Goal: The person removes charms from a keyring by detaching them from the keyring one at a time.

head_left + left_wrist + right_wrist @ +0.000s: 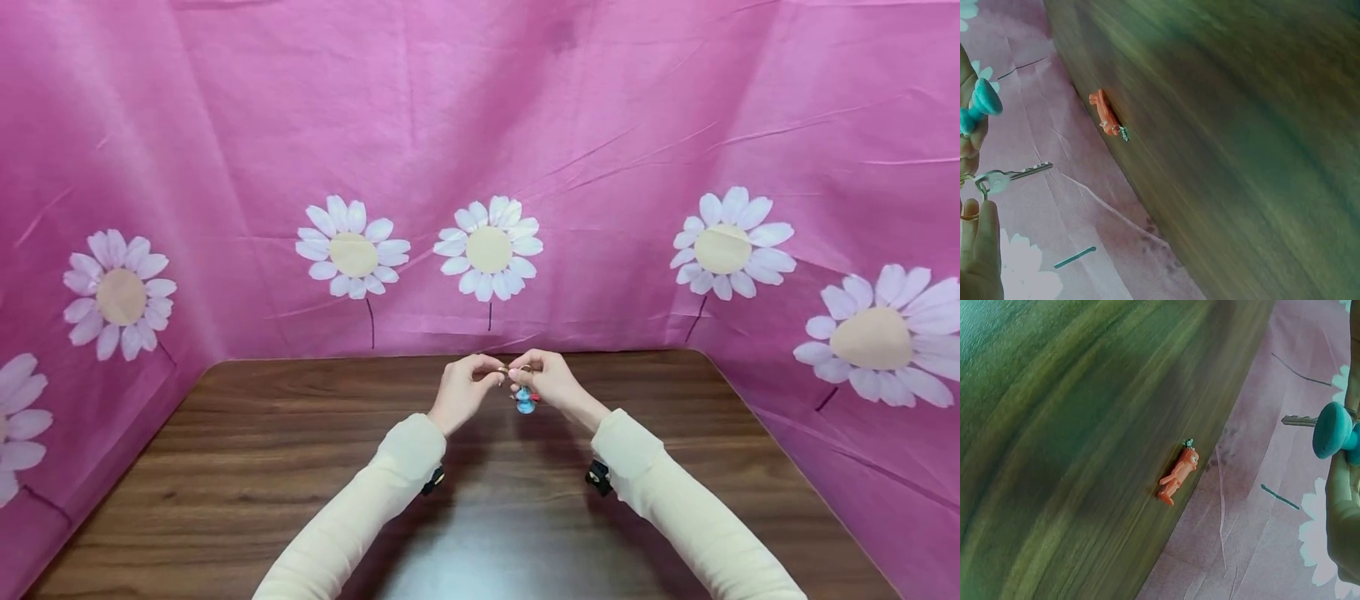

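Both hands meet above the far edge of the table. My left hand [459,392] pinches a gold key ring [504,370] between thumb and fingers. My right hand [551,380] grips gold ring metal opposite it; I cannot tell whether this is one ring or two. A silver key [1007,178] hangs there, its blade sticking out between the hands. Below the right fingers dangles a light-blue charm [525,402] with a rounded, flared end, also large in the right wrist view. An orange figurine [1179,475] with a small metal piece at its head lies on the table, beyond the hands' touch.
The brown wood-grain table [300,467] reaches back to a pink cloth [600,100] printed with white daisies, which surrounds it on the back and both sides. The figurine lies close to the table's back edge. A dark wrist camera [598,478] sits under the right sleeve.
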Demonstrator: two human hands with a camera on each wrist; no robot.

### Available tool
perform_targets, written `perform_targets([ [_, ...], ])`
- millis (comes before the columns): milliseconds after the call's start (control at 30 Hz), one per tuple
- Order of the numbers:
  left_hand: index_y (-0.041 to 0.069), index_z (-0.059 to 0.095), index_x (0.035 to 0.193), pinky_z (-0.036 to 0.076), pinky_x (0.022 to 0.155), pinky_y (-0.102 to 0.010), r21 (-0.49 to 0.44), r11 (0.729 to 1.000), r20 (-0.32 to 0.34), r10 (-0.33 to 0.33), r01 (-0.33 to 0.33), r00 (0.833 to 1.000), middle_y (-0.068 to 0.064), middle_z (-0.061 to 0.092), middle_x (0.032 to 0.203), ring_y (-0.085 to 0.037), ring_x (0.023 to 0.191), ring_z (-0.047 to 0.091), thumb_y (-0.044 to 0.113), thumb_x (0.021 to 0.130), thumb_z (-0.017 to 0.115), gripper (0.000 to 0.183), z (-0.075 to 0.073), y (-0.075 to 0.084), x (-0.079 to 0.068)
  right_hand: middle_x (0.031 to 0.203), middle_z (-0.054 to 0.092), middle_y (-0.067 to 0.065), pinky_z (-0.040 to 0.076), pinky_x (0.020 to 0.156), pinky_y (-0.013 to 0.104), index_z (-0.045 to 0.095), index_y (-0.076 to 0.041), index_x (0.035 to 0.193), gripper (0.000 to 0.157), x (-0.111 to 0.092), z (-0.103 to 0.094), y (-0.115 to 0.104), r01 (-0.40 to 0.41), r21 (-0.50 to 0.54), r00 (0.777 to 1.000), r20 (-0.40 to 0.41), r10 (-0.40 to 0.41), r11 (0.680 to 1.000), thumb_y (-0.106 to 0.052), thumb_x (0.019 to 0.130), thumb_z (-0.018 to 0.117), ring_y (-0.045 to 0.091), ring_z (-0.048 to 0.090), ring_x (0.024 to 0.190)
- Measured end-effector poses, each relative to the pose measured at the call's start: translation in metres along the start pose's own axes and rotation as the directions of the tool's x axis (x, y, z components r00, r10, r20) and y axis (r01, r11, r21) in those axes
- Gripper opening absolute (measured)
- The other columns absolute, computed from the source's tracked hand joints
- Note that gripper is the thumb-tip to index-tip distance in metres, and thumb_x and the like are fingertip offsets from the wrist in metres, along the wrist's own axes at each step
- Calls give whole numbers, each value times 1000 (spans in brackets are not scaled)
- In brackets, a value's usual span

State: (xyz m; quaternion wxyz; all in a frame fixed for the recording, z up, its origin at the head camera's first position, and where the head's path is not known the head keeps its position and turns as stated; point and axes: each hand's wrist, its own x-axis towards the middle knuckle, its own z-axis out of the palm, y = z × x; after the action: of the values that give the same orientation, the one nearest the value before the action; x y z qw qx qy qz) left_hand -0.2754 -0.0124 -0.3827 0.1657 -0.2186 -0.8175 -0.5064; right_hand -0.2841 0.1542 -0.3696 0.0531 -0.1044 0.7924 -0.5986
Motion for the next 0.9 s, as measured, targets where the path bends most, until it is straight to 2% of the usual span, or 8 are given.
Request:
perform_targets([
  [100, 6, 70, 86, 52, 70, -22, 65, 997, -7, 33, -32, 999, -4, 69, 81, -14, 75, 65, 10, 80, 69, 8, 1, 2, 0, 82, 68, 19, 47, 52, 21, 59, 7, 100, 20, 0, -3, 0, -3, -8, 1000, 12, 3, 1000, -6, 86, 61, 10, 63, 63],
  [200, 7, 71, 85, 52, 68, -21, 125, 991, -18, 51, -48, 999, -3, 68, 80, -13, 73, 65, 13, 80, 69, 8, 1, 3, 1, 79, 68, 17, 47, 51, 20, 59, 8, 101, 22, -1, -4, -2, 2, -15, 1000, 19, -1, 1000, -7, 86, 61, 9, 62, 62],
  [333, 7, 71, 84, 52, 66, -20, 170, 984, -37, 68, -61, 997, -2, 67, 77, -12, 71, 65, 13, 80, 69, 7, 0, 2, 2, 72, 67, 6, 49, 53, 21, 58, 8, 100, 22, 0, -4, -5, -8, -10, 999, 41, 8, 1000, -7, 86, 61, 10, 62, 63],
  [433, 8, 71, 82, 51, 65, -21, 164, 985, -66, 71, -59, 995, -1, 67, 75, -11, 70, 64, 12, 79, 70, 5, -2, 0, 2, 74, 67, 9, 49, 53, 22, 59, 6, 99, 19, 2, -2, -6, -15, -13, 999, 44, 15, 1000, -8, 86, 62, 12, 63, 64],
  [600, 8, 71, 81, 49, 63, -21, 127, 991, -96, 64, -52, 993, -1, 69, 75, -11, 69, 62, 13, 79, 70, 5, -5, -5, 1, 84, 66, 24, 50, 54, 23, 60, 5, 98, 16, 6, 3, -5, -3, -29, 999, 47, 4, 1000, -6, 86, 61, 17, 64, 66],
  [700, 8, 72, 81, 47, 62, -20, 120, 992, -114, 40, -26, 993, -1, 69, 74, -11, 69, 61, 13, 79, 70, 6, -7, -9, -2, 81, 67, 19, 50, 54, 23, 60, 4, 97, 15, 8, 5, -4, 28, -57, 997, 73, -24, 998, -6, 86, 61, 23, 65, 69],
  [800, 6, 72, 82, 47, 61, -20, 72, 997, -125, -12, 21, 992, -3, 69, 75, -12, 68, 61, 11, 78, 70, 7, -9, -8, -2, 80, 68, 13, 50, 55, 24, 61, 4, 97, 15, 8, 6, -2, 82, -59, 992, 103, -76, 995, -7, 86, 60, 27, 65, 73],
  [900, 6, 72, 83, 46, 61, -21, 10, 997, -118, -78, 79, 990, -5, 70, 78, -11, 68, 60, 11, 78, 70, 7, -11, -4, -2, 82, 69, 12, 51, 57, 25, 61, 4, 97, 15, 8, 5, -1, 134, -35, 985, 110, -129, 990, -7, 86, 61, 24, 65, 72],
])
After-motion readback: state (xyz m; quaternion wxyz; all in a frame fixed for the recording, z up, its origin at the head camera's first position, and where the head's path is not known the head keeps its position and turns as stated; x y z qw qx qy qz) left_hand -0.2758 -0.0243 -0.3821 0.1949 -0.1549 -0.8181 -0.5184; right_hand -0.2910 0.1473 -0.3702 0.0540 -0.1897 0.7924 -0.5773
